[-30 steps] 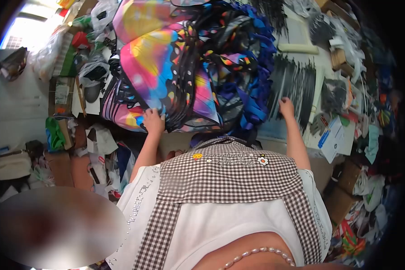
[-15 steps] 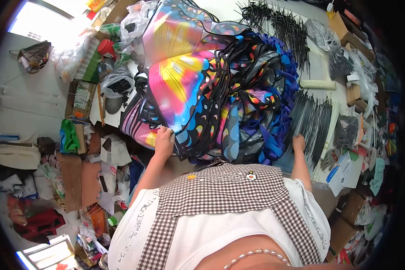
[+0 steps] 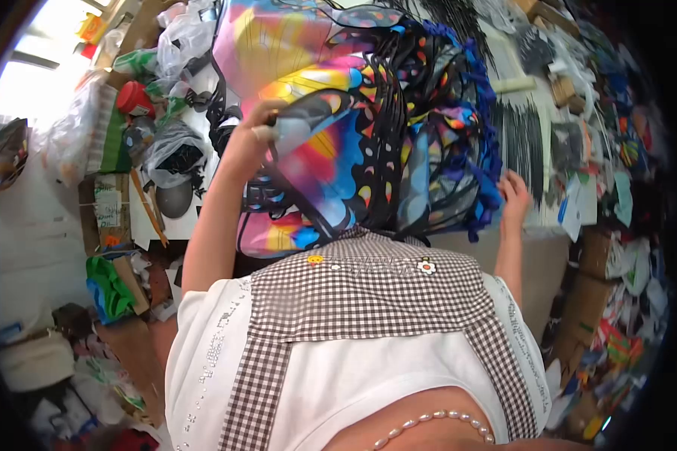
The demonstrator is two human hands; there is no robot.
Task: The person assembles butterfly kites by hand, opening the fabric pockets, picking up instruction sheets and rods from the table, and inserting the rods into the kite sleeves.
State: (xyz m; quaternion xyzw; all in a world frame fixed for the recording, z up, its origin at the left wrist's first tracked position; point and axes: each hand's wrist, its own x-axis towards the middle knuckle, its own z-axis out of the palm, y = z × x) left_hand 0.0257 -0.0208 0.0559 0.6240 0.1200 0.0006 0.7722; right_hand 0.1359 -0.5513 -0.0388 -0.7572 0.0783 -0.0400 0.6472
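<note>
A pile of butterfly-wing printed fabric (image 3: 320, 161) in pink, yellow and blue with black edging lies on the table in front of me. My left hand (image 3: 256, 139) is closed on the edge of a wing panel at the pile's left side and holds it lifted and folded over. Blue-purple ribbon (image 3: 485, 128) runs in ruffles along the right side of the pile. Beside that ribbon is my right hand (image 3: 514, 199), its fingers bent and somewhat apart, with nothing visible in them. Thin black sticks (image 3: 523, 143) lie in a bundle just beyond it.
Plastic bags (image 3: 174, 150), a red-lidded jar (image 3: 134, 99) and a cardboard box (image 3: 107, 207) crowd the left side. More thin black sticks (image 3: 459, 19) lie at the back. Blue pens on white card (image 3: 575, 203) and packed goods line the right.
My left hand has moved up and away from me, raising the wing's edge. The right hand has left the black sticks and its fingers have loosened. The view has shifted.
</note>
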